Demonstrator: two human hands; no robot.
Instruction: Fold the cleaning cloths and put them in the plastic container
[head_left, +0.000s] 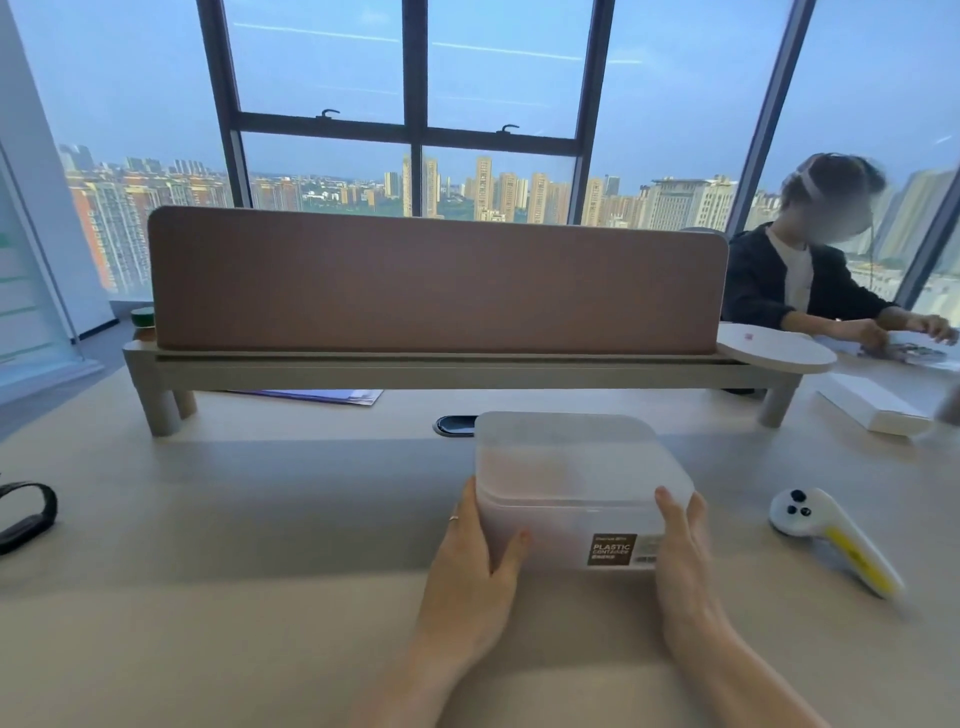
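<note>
- A wide, pale beige table (218, 519) fills the lower half of the view, under tall dark-framed windows (415, 104) that open on a city skyline at 12 o'clock.
- A long brown fabric divider panel (436, 280) stands upright on a pale low-legged riser (415, 371) across the far side of the table, at 12 o'clock from the hands.
- A second person in a dark jacket (795, 280) sits at 2 o'clock beyond the panel, hands on their own work; the face is blurred.
- The frosted, translucent, square plastic container (571, 467) rests on the table just right of centre, its lid on and a brown label reading "PLASTIC CONTAINER" on its near wall; its contents cannot be made out.
- The left hand (475, 561) presses flat on the container's left wall, thumb across the near face, a ring on one finger; its grip is clamped on the box.
- The right hand (683, 561) holds the right near corner likewise, fingers up along the wall.
- A flat white box (872, 410) lies at 2 o'clock.
- A white and yellow handheld controller (831, 535) lies at 3 o'clock, well apart from the container.
- A black looped strap (26, 514) lies at 9 o'clock, at the frame's edge.
</note>
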